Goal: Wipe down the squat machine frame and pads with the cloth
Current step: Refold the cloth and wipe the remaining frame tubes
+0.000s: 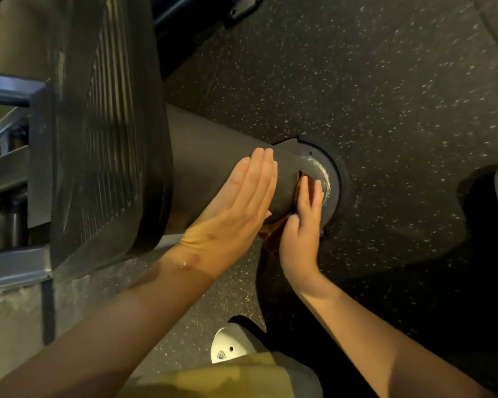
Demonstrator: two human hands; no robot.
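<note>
Brown cloth (272, 238) sits at the right end of the grey frame tube (202, 145), pressed there under the right hand (301, 225). Its fingers are laid nearly straight over the cloth, so it is pressing rather than gripping. Left hand (236, 202) lies flat on the bare tube just left of it, fingers straight and together, holding nothing.

Tube's long axis runs left to right, from the ribbed footplate (104, 124) to the welded base flange (319, 162) on the speckled rubber floor (357, 81). Unwiped tube length lies left of the cloth, toward the footplate. The right hand is the one on the cloth, and the left hand sits in that path, so it likely has to shift.

Most of the cloth is hidden under the right hand and only edges show. Underside of the tube is not visible, no pads can be made out, and the silver frame bars (9, 90) are cut off at the left edge.
</note>
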